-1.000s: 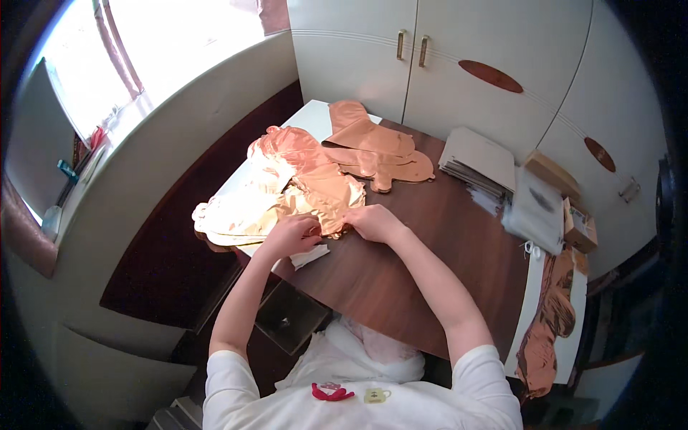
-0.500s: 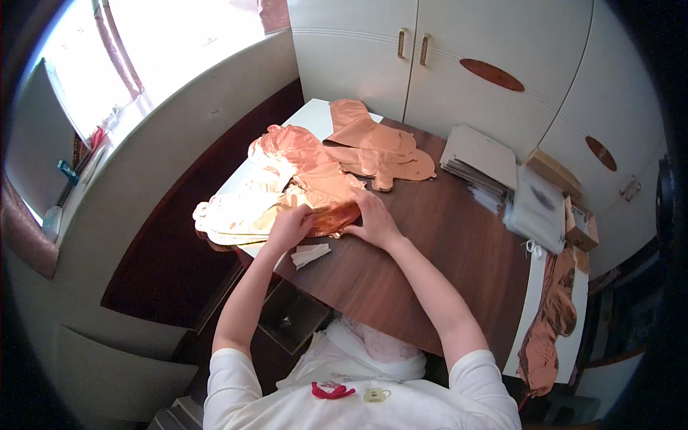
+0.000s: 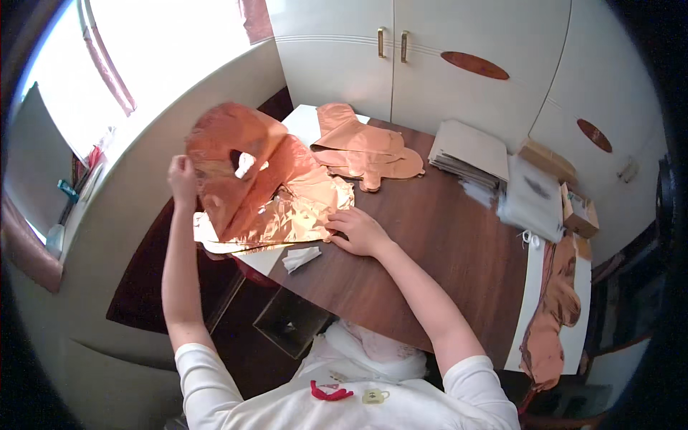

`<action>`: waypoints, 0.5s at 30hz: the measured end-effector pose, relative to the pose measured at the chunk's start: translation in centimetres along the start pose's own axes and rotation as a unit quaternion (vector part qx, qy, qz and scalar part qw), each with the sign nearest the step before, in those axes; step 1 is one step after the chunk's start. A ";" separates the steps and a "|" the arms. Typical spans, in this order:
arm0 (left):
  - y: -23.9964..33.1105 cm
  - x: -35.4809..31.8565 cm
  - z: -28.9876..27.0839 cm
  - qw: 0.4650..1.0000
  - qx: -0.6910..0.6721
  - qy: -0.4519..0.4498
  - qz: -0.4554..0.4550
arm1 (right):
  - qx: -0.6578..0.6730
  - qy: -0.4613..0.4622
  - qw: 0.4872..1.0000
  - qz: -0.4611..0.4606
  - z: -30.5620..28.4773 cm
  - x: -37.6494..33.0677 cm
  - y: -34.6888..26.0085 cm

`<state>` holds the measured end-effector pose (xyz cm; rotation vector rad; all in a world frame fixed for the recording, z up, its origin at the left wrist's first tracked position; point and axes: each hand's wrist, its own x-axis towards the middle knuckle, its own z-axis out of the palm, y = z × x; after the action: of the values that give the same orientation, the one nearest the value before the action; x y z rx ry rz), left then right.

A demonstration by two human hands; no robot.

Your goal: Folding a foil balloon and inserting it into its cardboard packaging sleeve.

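Note:
A flat, uninflated copper-coloured foil balloon [image 3: 251, 172] stands partly lifted at the left end of the table, creased and shiny, with a dark gap in its middle. My left hand [image 3: 182, 179] is raised at its left side, fingers closed on the foil's edge. Low on the tabletop, my right hand [image 3: 358, 231] has its bent fingers and thumb closed at the right edge of the same foil. More flat foil balloons [image 3: 369, 147] lie stacked behind it. A crumpled white tissue [image 3: 302, 259] rests at the table's near edge, left of my right hand.
Cardboard sheets [image 3: 469, 154] are piled at the back right of the brown table [image 3: 430, 272]. Beside them lie clear plastic bags [image 3: 534, 204] and a small open box [image 3: 579, 213]. Another foil balloon [image 3: 550, 315] lies on a white surface at right. Cabinets [image 3: 494, 36] stand behind.
My left hand has moved left and up, lifting and spreading the foil balloon's left part upward. My right hand has shifted slightly left and down, staying at the foil's right edge.

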<state>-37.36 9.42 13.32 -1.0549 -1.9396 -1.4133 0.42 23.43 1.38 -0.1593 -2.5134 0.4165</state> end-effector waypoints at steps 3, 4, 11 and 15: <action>-1.4 5.4 -4.9 0.996 0.060 0.065 -0.015 | 0.003 0.005 1.000 -0.006 0.8 0.9 -0.8; 1.1 5.6 -4.5 0.991 0.081 0.101 0.040 | -0.002 0.005 1.000 0.002 0.6 0.5 -0.3; 18.3 4.0 -6.0 0.955 0.114 0.045 0.270 | -0.031 -0.004 0.999 0.037 -0.1 -0.2 -0.4; 25.3 -1.9 -3.5 0.891 0.157 -0.090 0.417 | 0.096 0.104 0.984 0.111 -0.4 -1.9 -1.6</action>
<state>-15.55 9.45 26.78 -1.6143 -1.4392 -0.5192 2.16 21.65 1.22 -0.3885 -2.2430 0.6916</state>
